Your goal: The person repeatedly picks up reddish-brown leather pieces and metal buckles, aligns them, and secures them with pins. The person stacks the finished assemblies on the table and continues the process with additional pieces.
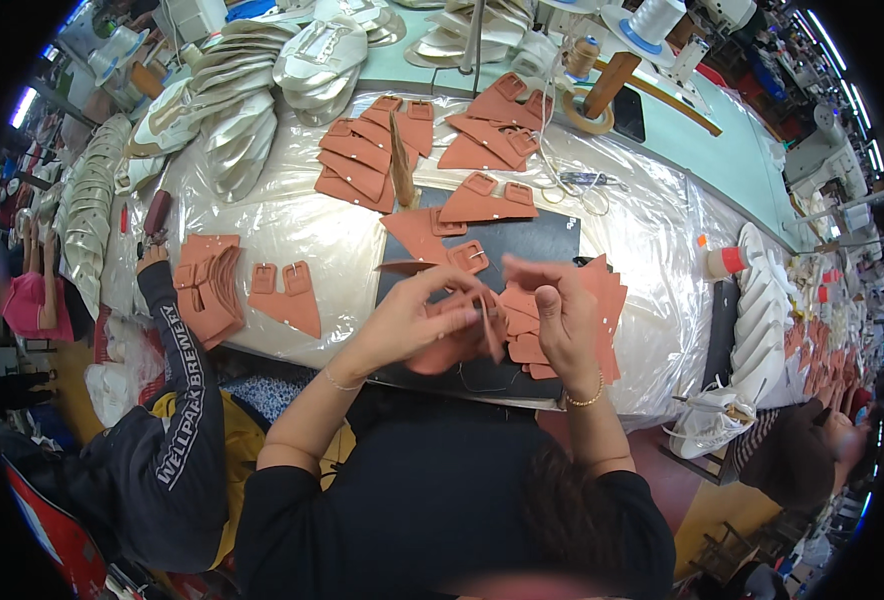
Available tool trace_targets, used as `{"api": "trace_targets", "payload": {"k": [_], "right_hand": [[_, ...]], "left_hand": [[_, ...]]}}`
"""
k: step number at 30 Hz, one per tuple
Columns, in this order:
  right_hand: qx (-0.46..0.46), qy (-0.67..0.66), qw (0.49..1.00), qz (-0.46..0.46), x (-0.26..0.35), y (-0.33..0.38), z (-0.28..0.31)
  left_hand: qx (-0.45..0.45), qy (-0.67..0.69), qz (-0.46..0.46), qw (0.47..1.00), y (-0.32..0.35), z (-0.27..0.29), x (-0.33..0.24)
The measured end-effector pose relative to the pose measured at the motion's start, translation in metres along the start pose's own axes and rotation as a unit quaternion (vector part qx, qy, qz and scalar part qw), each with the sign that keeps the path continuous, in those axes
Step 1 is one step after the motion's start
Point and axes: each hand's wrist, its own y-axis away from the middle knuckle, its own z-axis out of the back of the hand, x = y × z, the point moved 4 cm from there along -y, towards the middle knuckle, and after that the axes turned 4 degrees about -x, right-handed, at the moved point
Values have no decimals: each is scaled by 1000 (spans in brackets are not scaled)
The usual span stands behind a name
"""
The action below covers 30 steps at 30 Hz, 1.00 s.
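My left hand [417, 318] grips a terracotta shoe strap piece [440, 352] between thumb and fingers, over the black mat [422, 376]. The piece is partly smeared by motion and partly covered by the hand. To its right, my right hand [565, 318] holds nothing, its fingers stretched out and the thumb apart. Under and beside that hand lies a fanned pile of terracotta pieces [604, 300]. Beyond my hands, on the mat, are a strap piece with a covered buckle [470, 256] and another two-buckle piece [490, 200].
Buckled pieces lie in stacks at the far middle [362, 160] and at left [207, 290]. A pointed wooden tool [400, 160] stands behind the mat. Thread snips [590, 179], a black phone [629, 113] and pale shoe parts [242, 120] lie farther back. A co-worker's sleeve [184, 370] reaches in at left.
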Motion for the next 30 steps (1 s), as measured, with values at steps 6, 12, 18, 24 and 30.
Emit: {"api": "trace_targets", "payload": {"k": [6, 12, 18, 24, 30], "right_hand": [[202, -13, 977, 75, -23, -18, -18], [169, -29, 981, 86, -28, -11, -27], [135, -66, 980, 132, -40, -13, -38], [138, 38, 980, 139, -24, -18, -23], [95, 140, 959, 226, -3, -29, -5]], "left_hand": [[119, -165, -56, 977, 15, -14, -9], [64, -142, -33, 987, 20, -8, 4], [18, 41, 69, 997, 22, 0, 22], [122, -1, 154, 981, 26, -2, 32], [189, -85, -8, 978, 28, -8, 11]]}}
